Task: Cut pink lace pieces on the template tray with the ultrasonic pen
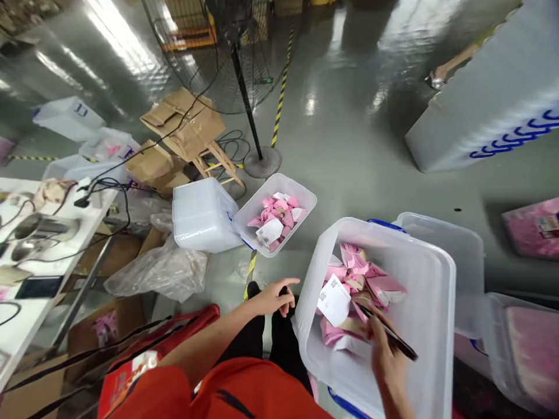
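My right hand (pixel 386 358) reaches into a large clear plastic bin (pixel 419 267) and grips a long, thin, dark tool (pixel 404 344) whose exact kind I cannot make out. Its front end is among pink bundles (pixel 384 285) lying in the bin. A white paper label (pixel 334 299) with printed codes rests on them. Left of the bin's wall hovers my left hand (pixel 275 298), its index finger stretched out and the other fingers curled. A small dark thing (pixel 283 291) shows in those curled fingers, too small to name.
A smaller clear bin (pixel 301 192) of pink pieces stands ahead, beside an upturned bin (pixel 203 215). Farther off are a fan stand (pixel 262 162), cardboard boxes (pixel 186 122) and stacked grey bins (pixel 489 99). A white table (pixel 65 250) with cables is at the left.
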`<state>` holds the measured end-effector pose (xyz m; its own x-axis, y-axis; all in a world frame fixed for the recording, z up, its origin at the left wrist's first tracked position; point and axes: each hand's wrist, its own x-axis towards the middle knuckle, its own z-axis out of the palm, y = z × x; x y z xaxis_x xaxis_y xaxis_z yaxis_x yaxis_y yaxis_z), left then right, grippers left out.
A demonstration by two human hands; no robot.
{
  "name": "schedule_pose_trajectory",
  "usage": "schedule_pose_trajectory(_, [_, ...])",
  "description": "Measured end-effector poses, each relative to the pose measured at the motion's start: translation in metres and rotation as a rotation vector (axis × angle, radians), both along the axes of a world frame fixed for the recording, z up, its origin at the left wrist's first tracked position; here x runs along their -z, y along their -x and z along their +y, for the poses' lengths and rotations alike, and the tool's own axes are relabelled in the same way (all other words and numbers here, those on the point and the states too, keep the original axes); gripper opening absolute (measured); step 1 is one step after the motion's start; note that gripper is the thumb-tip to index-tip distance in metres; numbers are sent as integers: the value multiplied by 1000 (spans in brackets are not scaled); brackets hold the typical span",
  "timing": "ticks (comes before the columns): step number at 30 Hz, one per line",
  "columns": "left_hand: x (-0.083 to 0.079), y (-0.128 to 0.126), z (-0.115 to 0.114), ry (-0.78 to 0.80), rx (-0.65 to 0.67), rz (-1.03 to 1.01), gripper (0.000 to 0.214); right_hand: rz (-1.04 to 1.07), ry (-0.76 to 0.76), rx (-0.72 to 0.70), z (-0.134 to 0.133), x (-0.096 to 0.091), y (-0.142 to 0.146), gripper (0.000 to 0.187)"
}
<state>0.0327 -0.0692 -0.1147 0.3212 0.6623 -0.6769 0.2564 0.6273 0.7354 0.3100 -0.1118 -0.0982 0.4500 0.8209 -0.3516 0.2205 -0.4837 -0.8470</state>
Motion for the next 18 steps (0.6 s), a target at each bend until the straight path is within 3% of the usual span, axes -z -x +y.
schedule_pose_trajectory(3, [-37, 19, 2, -185, 181, -21, 76, 417, -55, -40, 22, -34, 73, 31])
schedule_pose_trajectory(7, [-72, 58, 1, -424, 392, 185, 40, 574, -67, -182, 30, -64, 140, 22])
schedule_pose_trajectory(11, [-85, 96, -8, -470, 408, 274, 26, 535, -39, -347, 28, -77, 182, 19])
schedule_pose_trajectory(18, [-101, 137, -28, -525, 432, 391, 30, 467, -17, -528, 17, -79, 236, 22])
